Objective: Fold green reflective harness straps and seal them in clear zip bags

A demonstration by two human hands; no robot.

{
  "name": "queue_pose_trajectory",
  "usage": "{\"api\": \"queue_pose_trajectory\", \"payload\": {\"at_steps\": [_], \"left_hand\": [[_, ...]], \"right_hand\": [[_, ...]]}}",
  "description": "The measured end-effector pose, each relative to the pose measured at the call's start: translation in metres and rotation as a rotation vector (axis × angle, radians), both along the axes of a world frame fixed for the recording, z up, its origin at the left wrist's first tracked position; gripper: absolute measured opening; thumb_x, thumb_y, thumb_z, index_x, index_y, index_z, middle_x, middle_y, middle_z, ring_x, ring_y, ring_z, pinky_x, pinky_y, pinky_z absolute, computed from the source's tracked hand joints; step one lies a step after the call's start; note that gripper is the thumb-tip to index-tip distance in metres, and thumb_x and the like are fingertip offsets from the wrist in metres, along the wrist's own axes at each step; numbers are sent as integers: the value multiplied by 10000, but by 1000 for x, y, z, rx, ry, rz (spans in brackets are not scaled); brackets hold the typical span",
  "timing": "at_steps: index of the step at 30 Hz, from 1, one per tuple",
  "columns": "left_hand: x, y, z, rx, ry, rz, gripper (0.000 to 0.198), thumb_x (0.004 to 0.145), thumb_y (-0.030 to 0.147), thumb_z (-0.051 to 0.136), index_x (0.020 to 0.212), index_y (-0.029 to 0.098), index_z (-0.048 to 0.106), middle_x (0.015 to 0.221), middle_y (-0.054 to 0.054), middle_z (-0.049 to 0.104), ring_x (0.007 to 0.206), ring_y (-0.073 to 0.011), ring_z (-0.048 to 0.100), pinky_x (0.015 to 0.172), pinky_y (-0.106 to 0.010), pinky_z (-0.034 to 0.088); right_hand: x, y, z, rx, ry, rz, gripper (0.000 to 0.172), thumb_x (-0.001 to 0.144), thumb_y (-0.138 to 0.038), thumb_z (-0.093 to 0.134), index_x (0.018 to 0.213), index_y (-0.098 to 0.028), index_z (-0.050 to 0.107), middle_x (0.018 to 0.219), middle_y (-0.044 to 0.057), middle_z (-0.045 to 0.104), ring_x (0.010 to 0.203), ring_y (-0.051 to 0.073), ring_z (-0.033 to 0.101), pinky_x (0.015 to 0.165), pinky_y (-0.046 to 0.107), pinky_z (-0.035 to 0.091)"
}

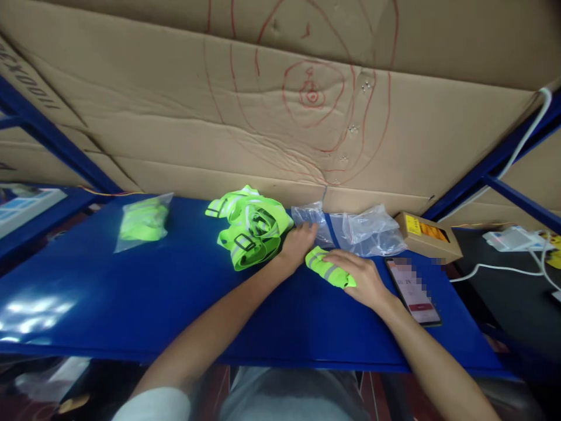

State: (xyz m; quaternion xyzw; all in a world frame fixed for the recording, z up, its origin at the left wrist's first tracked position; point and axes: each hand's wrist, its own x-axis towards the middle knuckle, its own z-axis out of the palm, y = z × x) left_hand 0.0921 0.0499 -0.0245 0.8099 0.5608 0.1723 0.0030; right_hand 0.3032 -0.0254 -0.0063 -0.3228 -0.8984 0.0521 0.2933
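Observation:
My right hand (362,278) is closed around a folded neon-green reflective strap bundle (329,268) with grey bands, just above the blue table. My left hand (300,242) reaches forward to the clear plastic bag (322,219), its fingers curled at the bag's near left edge; the fingertips are partly hidden. Left of that hand lies a loose heap of neon-green reflective straps (254,228) with black buckles. Farther left is a clear bag (144,222) with a folded green bundle inside.
More clear bags (372,231) lie against the cardboard wall (175,117), which bears red drawn rings. A small cardboard box (427,237) and a phone (412,292) lie on the right of the blue table (131,304). White cables (495,267) run at far right.

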Motion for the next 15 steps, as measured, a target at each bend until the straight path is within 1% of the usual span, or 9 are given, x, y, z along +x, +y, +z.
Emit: {"api": "queue_pose_trajectory", "payload": {"at_steps": [2, 4, 6, 8, 11, 13, 15], "left_hand": [[-6, -1, -2, -28, -8, -68, 289, 936, 85, 505, 1210, 145, 574, 1050, -140, 708, 914, -245, 727, 781, -320, 568], [-17, -4, -3, -47, -29, -142, 352, 928, 84, 518, 1266, 183, 543, 1042, -91, 726, 901, -213, 731, 777, -287, 568], [-27, -8, -2, -48, -56, -179, 415, 921, 52, 494, 1303, 214, 511, 1056, -55, 732, 933, -186, 727, 810, -270, 569], [-33, -13, -1, -23, -75, -165, 428, 919, 27, 462, 1304, 209, 504, 1146, -75, 711, 1033, -194, 704, 902, -306, 563], [-28, -23, 1, 38, -75, -104, 319, 941, 90, 493, 1238, 188, 553, 1323, -145, 605, 1208, -271, 618, 1047, -432, 504], [-18, -26, 0, 52, -63, -58, 229, 954, 153, 523, 1170, 186, 591, 1303, -157, 588, 1227, -314, 588, 1060, -483, 484], [-7, -25, -4, 38, -53, 8, 171, 968, 187, 517, 1108, 160, 610, 1201, -175, 610, 1162, -334, 605, 1001, -493, 509]], "right_hand": [[-1, 1, -3, 113, -51, -8, 544, 823, -33, 567, 1329, -214, 651, 1341, 103, 696, 1234, 250, 686, 962, 344, 602], [-1, 2, -5, 209, -95, -15, 492, 857, -57, 585, 1322, -196, 659, 1328, 128, 702, 1261, 270, 670, 967, 358, 603], [-1, 5, -7, 243, -122, -9, 475, 875, -71, 599, 1328, -201, 658, 1326, 130, 704, 1277, 272, 660, 967, 357, 603], [2, 8, -9, 209, -111, -3, 496, 869, -69, 609, 1340, -215, 651, 1338, 116, 698, 1278, 265, 658, 971, 353, 602], [7, 10, -9, 87, 31, -34, 534, 850, -53, 606, 1348, -242, 643, 1367, 84, 680, 1260, 242, 668, 1012, 349, 583], [9, 10, -7, 18, 143, -60, 555, 837, -36, 601, 1343, -258, 642, 1365, 62, 678, 1247, 225, 673, 1047, 341, 563], [8, 9, -6, -9, 194, -65, 563, 821, -19, 596, 1329, -256, 650, 1346, 56, 688, 1232, 220, 680, 1052, 334, 557]]}}
